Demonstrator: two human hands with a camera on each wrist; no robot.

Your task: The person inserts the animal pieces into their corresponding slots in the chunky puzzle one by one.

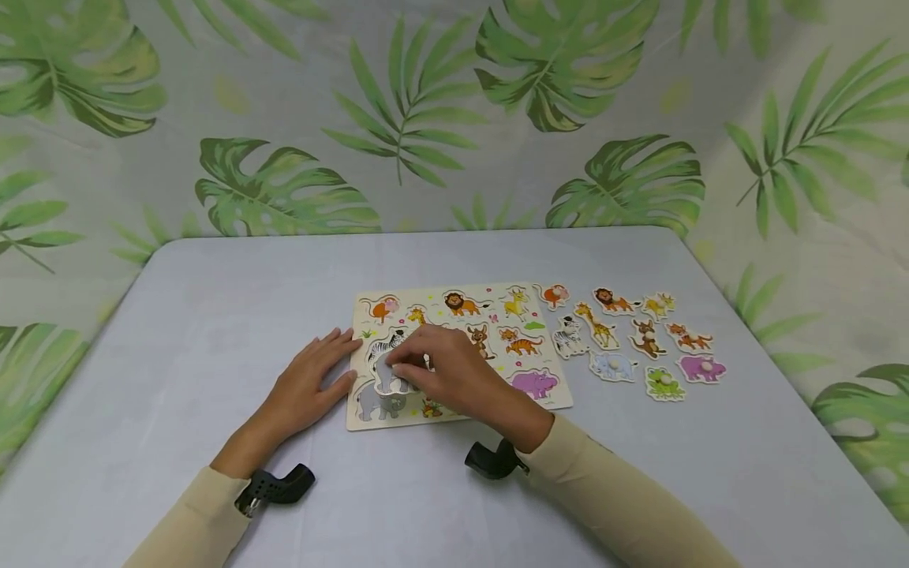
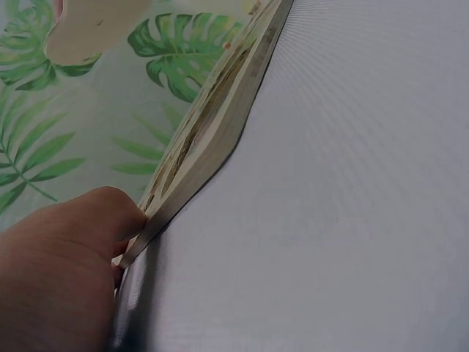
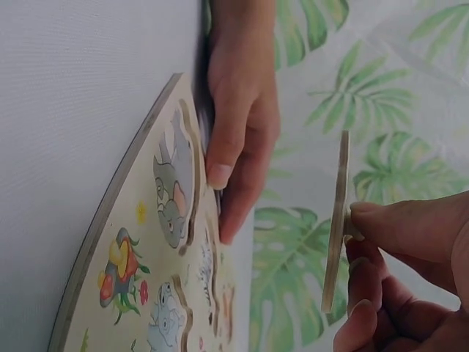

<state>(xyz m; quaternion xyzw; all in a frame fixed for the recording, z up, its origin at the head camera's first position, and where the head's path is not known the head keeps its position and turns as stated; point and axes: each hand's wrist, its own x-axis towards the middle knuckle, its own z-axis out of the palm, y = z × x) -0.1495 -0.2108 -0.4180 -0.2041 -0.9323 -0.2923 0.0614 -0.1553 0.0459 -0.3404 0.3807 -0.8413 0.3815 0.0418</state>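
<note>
a grey puzzle piece point(image 1: 387, 379) is being held above the left part of the animal board point(image 1: 422, 298), its knob being clamped between thumb and finger in the grip of the right hand point(image 1: 450, 367). the board's left edge is being touched by the left hand point(image 1: 308, 383), its grip being spread apart. loose animal pieces point(image 1: 598, 325) are being borne by the bench point(image 1: 284, 276) beyond the board's right edge.

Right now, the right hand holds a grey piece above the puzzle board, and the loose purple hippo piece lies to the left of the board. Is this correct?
Not fully. The loose purple hippo piece lies to the right of the puzzle board, as the head view shows. The right hand does hold a grey piece above it.
</note>
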